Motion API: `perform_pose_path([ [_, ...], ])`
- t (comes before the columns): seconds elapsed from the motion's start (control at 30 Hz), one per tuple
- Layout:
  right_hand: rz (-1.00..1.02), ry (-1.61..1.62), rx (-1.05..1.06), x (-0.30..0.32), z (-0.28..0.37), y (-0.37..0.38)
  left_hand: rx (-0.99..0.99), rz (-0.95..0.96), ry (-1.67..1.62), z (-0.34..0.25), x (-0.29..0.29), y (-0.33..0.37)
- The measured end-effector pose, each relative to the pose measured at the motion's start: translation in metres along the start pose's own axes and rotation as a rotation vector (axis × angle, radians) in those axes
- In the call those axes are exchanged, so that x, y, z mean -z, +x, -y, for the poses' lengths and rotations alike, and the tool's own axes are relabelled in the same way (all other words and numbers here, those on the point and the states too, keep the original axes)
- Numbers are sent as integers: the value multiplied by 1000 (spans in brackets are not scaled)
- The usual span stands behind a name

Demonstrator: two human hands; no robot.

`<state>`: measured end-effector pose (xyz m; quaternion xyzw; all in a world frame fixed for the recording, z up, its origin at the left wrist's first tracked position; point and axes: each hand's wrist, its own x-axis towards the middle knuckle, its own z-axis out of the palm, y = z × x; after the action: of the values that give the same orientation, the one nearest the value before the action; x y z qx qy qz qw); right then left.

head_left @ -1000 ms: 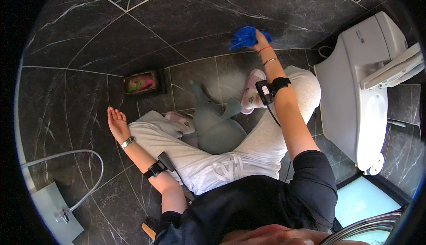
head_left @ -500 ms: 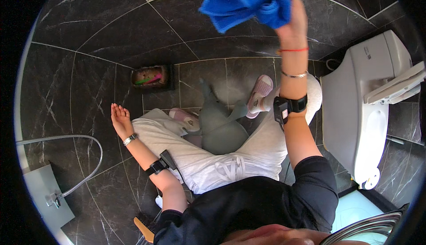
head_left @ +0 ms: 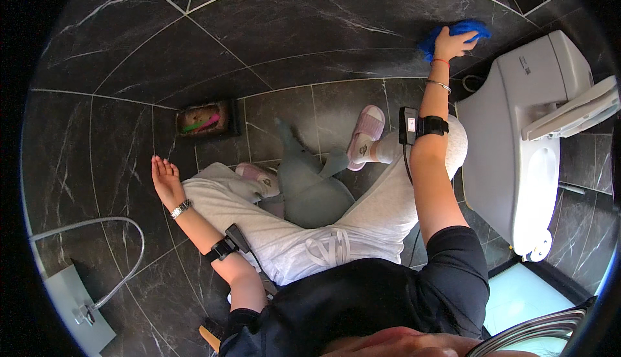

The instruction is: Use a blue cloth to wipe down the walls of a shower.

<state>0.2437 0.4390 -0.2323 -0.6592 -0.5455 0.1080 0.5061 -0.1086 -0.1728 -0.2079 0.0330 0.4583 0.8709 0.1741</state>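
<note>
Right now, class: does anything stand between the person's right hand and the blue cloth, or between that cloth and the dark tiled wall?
Nothing visible does. The right hand presses the blue cloth directly against the dark tiled wall, beside the white toilet.

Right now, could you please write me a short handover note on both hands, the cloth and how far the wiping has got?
Right hand: arm stretched out, pressing a bunched blue cloth against the dark marbled wall tile beside the toilet.
Left hand: open, holding nothing, palm flat on the tiles at the person's left.
Nearby: the person sits on the floor; a small recessed niche with pink and green items is in the wall, and a hose runs at the left.
Done: cloth is in hand and on the tile.
Left: I cannot tell which tiles are already wiped; no streaks show.
</note>
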Motion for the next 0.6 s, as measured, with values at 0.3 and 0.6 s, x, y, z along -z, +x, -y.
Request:
perform_pose_path([
  [0.3,466,340,-833,-78,-122,-34,40,51,-24,16,-17,9],
  [0.6,1328,822,-959,-67,-26,-147,0,21,-17,2,-7,-2],
])
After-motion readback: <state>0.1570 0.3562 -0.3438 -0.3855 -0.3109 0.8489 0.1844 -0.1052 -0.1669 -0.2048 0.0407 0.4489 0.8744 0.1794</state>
